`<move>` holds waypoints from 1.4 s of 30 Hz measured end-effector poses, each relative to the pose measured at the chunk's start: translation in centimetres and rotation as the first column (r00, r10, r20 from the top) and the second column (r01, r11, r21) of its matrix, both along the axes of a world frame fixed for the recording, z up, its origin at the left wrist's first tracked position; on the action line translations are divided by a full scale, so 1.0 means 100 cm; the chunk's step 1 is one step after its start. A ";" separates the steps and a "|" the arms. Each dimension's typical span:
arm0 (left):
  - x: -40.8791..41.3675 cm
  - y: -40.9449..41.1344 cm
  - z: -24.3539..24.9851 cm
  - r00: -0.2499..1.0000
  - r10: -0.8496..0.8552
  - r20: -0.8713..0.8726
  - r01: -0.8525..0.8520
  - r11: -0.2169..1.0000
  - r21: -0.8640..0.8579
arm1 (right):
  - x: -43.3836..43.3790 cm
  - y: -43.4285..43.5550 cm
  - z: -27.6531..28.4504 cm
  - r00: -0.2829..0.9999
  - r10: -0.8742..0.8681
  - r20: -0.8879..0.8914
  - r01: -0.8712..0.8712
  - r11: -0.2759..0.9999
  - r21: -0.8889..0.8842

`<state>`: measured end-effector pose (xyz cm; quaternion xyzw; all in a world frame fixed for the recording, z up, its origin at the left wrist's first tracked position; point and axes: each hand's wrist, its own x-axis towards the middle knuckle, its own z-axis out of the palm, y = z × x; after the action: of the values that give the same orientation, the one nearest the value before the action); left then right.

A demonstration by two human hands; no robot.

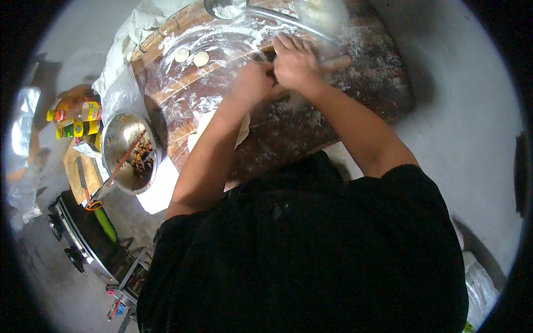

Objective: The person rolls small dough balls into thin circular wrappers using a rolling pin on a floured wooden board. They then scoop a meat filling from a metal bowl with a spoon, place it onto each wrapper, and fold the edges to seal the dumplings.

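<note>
My right hand lies over a wooden rolling pin, its fingers stretched away from me. The pin's right end sticks out beyond the wrist. My left hand is blurred, close beside the right one, with its fingers curled; what lies under them is hidden. Both hands are above a flour-dusted wooden board. Two small round dough pieces, one at the left and one beside it, rest on the flour. Flat pale dough sheets lie partly hidden under my left forearm.
A metal ladle with flour lies across the board's far side, near a clear plastic bag. At left stand a steel bowl with dark filling and chopsticks, bottles, a knife on a cutting board, and a black stove.
</note>
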<state>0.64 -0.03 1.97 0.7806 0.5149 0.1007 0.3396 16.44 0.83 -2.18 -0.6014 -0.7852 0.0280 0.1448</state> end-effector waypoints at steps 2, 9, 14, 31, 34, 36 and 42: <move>-0.005 -0.006 -0.018 0.995 0.084 0.049 -0.086 0.996 0.034 | 0.005 -0.027 0.002 0.999 0.032 0.004 -0.032 0.999 0.024; -0.014 -0.005 -0.023 0.986 -0.001 0.165 0.018 0.994 -0.105 | 0.006 -0.028 0.008 0.997 0.056 0.052 -0.056 0.998 0.009; -0.003 0.007 -0.018 0.998 0.043 0.044 -0.041 0.998 -0.043 | -0.005 0.014 0.001 0.999 -0.024 0.041 0.027 0.997 -0.072; -0.005 -0.002 -0.016 0.989 0.130 0.072 -0.129 0.992 -0.012 | -0.016 0.019 0.006 0.997 -0.023 0.072 0.027 0.998 -0.063; -0.011 -0.002 -0.017 0.996 0.075 0.058 -0.073 0.997 -0.024 | -0.008 -0.005 0.001 0.999 0.038 0.026 -0.037 0.999 -0.011; -0.015 -0.006 -0.022 0.980 0.157 0.119 -0.146 0.985 -0.093 | 0.012 -0.041 -0.011 0.992 0.118 0.037 -0.122 0.986 0.113; -0.021 -0.025 -0.022 0.984 0.111 0.139 -0.106 0.993 -0.045 | 0.007 -0.039 -0.006 0.997 0.069 0.044 -0.073 0.995 0.072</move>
<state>-1.44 -2.54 -0.26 0.7358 0.5332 0.1643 0.3837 17.12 -3.10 -2.74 -0.5679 -0.8094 -0.0081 0.1492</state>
